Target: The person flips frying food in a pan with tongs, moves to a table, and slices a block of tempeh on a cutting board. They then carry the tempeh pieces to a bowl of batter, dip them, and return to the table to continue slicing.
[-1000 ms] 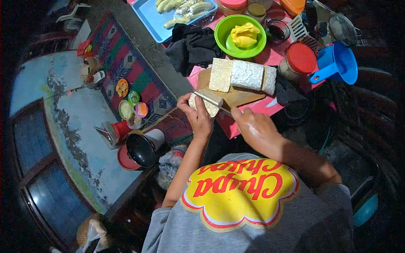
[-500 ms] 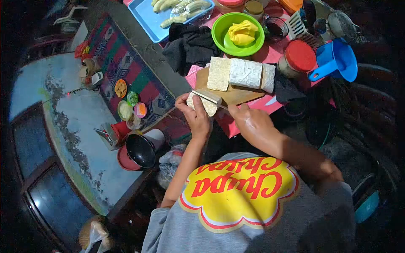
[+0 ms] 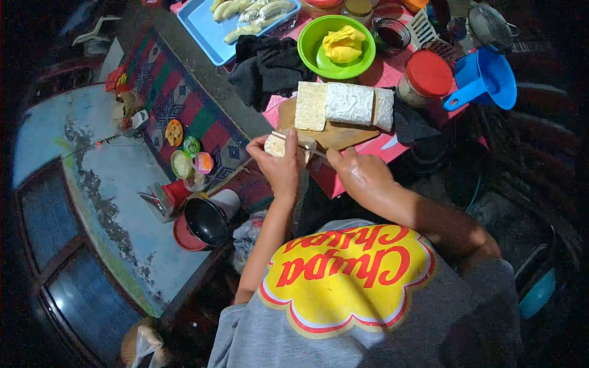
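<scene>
My left hand (image 3: 281, 173) is closed around a pale piece of tempeh (image 3: 274, 146), thumb laid over its top, just off the near left edge of the cutting board (image 3: 337, 138). A knife (image 3: 318, 153) is in my right hand (image 3: 366, 176), its thin blade reaching left against the held tempeh, where a narrow slice edge shows. The handle is hidden inside my fist. On the wooden board lies a larger tempeh block (image 3: 350, 103), white on top, with a cut pale slab (image 3: 311, 106) at its left end.
Behind the board stand a green bowl (image 3: 308, 52) with a yellow bundle, a red-lidded jar (image 3: 428, 73) and a blue dipper (image 3: 485, 80). Dark cloth (image 3: 261, 70) lies left of the bowl, near a blue tray (image 3: 199, 27) of peeled bananas. A black pan (image 3: 206, 221) sits lower left.
The held tempeh is turned and my left thumb now sits higher across it. The blade remains against it. The whole view has shifted slightly.
</scene>
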Tool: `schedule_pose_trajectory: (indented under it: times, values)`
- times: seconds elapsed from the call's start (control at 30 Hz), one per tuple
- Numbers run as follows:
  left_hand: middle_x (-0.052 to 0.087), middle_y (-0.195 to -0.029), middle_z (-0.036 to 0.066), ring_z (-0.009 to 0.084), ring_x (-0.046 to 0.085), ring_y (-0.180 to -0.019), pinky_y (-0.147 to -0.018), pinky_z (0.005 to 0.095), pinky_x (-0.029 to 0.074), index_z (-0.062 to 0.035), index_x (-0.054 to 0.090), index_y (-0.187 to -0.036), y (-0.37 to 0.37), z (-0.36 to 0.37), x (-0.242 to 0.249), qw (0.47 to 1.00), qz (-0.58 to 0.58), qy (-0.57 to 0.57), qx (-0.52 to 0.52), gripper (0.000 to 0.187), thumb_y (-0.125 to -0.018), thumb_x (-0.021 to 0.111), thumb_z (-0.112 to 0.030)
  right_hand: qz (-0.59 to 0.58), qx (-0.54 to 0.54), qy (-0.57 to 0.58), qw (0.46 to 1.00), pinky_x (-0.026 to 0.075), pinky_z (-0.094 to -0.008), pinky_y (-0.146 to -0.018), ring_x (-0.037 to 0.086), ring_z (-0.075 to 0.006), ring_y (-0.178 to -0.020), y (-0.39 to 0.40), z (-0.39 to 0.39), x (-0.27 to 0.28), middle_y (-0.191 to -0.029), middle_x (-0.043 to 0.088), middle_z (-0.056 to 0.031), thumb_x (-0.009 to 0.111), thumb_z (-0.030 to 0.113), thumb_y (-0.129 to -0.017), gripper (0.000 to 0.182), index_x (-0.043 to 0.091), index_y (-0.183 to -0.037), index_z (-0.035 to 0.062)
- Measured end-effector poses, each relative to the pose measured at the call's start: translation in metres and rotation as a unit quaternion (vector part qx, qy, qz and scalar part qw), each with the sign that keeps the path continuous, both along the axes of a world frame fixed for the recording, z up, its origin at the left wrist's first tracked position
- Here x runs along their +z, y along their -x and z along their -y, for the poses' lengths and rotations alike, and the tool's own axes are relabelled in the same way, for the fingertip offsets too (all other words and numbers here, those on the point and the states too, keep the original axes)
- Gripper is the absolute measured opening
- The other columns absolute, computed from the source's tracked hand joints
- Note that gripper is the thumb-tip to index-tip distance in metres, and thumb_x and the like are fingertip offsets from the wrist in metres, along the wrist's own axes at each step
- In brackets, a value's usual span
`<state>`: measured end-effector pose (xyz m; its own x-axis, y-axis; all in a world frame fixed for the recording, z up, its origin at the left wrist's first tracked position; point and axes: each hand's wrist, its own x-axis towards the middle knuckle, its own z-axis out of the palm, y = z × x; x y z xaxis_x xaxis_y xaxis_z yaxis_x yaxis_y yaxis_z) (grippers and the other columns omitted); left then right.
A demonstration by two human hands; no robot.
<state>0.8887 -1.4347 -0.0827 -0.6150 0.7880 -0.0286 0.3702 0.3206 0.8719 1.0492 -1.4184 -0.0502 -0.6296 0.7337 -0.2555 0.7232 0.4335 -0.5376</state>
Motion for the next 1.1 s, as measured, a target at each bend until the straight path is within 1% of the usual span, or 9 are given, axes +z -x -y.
schedule_pose_trajectory:
  times: [0.1,0.2,0.33,0.4,0.57,0.67,0.97,1.03,1.1]
  values:
    - [0.041,-0.085,0.01,0.0174,0.044,-0.077,-0.071,0.0297,0.039,-0.0005,0.034,-0.09,-0.002,-0.004,-0.003,1.0,-0.006,-0.015,0.022,0.042,-0.069,0.067,-0.018,-0.016,-0.01,0.006,1.0,0.046,-0.0409,-0.042,0.058,-0.0337,-0.053,0.001,-0.002,-0.004,-0.068,0.053,-0.0203,0.049,0.006,-0.071,0.024,0.042,-0.093,0.0014]
    - [0.039,-0.084,0.007,0.0134,0.042,-0.073,-0.065,0.0261,0.039,-0.0027,0.032,-0.091,0.002,-0.002,-0.012,0.999,-0.042,-0.018,-0.002,0.041,-0.073,0.065,-0.019,-0.029,-0.014,0.007,0.999,0.046,-0.041,-0.042,0.058,-0.0334,-0.054,0.008,-0.002,-0.014,-0.068,0.053,-0.0206,0.049,0.007,-0.072,0.022,0.042,-0.092,0.0017]
    - [0.039,-0.084,0.007,0.0133,0.042,-0.073,-0.065,0.0263,0.039,-0.0027,0.032,-0.09,0.003,-0.003,-0.012,0.999,-0.038,-0.012,0.002,0.04,-0.073,0.064,-0.018,-0.033,-0.024,-0.013,0.999,0.046,-0.0406,-0.042,0.058,-0.0329,-0.054,0.006,-0.001,-0.016,-0.068,0.053,-0.0203,0.046,0.008,-0.074,0.017,0.043,-0.09,0.002]
    - [0.04,-0.084,0.01,0.0172,0.044,-0.076,-0.072,0.03,0.039,-0.0008,0.033,-0.09,0.001,-0.003,-0.01,1.0,0.006,-0.013,0.016,0.039,-0.07,0.063,-0.015,-0.027,-0.024,0.0,0.999,0.046,-0.0407,-0.042,0.058,-0.0331,-0.055,0.002,0.002,-0.017,-0.068,0.053,-0.0206,0.045,0.008,-0.075,0.016,0.043,-0.089,0.0019]
    - [0.04,-0.084,0.01,0.0171,0.043,-0.076,-0.072,0.0301,0.038,-0.0008,0.033,-0.09,-0.001,-0.005,-0.002,1.0,-0.018,-0.002,0.019,0.039,-0.07,0.063,-0.015,-0.034,-0.024,0.008,0.999,0.046,-0.0413,-0.043,0.058,-0.0335,-0.055,0.011,-0.002,-0.028,-0.069,0.054,-0.021,0.044,0.009,-0.075,0.016,0.044,-0.09,0.0019]
    - [0.039,-0.084,0.011,0.0178,0.042,-0.077,-0.072,0.0304,0.038,-0.0007,0.033,-0.09,0.0,-0.004,-0.006,1.0,-0.013,-0.008,0.023,0.038,-0.07,0.062,-0.015,0.002,-0.015,0.015,1.0,0.048,-0.0378,-0.046,0.06,-0.029,-0.057,0.013,-0.003,-0.028,-0.068,0.057,-0.0177,0.044,0.009,-0.076,0.013,0.046,-0.086,0.0025]
    - [0.04,-0.085,0.012,0.0207,0.042,-0.078,-0.074,0.0326,0.037,-0.0002,0.033,-0.089,0.0,-0.004,-0.007,0.998,-0.056,-0.013,0.021,0.038,-0.07,0.062,-0.015,0.002,-0.028,-0.011,1.0,0.048,-0.0393,-0.045,0.06,-0.0299,-0.057,0.017,-0.003,-0.045,-0.068,0.058,-0.0178,0.043,0.009,-0.075,0.016,0.047,-0.089,0.0037]
    - [0.04,-0.085,0.012,0.0203,0.042,-0.079,-0.074,0.0323,0.037,-0.0002,0.033,-0.089,0.0,-0.004,-0.007,0.998,-0.064,-0.012,0.02,0.038,-0.07,0.062,-0.015,-0.009,-0.022,0.047,0.999,0.046,-0.0426,-0.047,0.059,-0.0333,-0.059,0.011,-0.002,-0.044,-0.066,0.057,-0.0208,0.043,0.008,-0.074,0.026,0.045,-0.099,0.0025]
    - [0.039,-0.084,0.011,0.0197,0.041,-0.079,-0.074,0.0317,0.037,-0.0002,0.033,-0.089,-0.001,-0.003,-0.004,0.999,-0.023,-0.01,0.023,0.038,-0.07,0.062,-0.015,-0.001,-0.012,0.054,0.998,0.046,-0.0428,-0.047,0.059,-0.0334,-0.059,0.012,-0.004,-0.044,-0.066,0.057,-0.0209,0.043,0.007,-0.074,0.026,0.045,-0.1,0.0025]
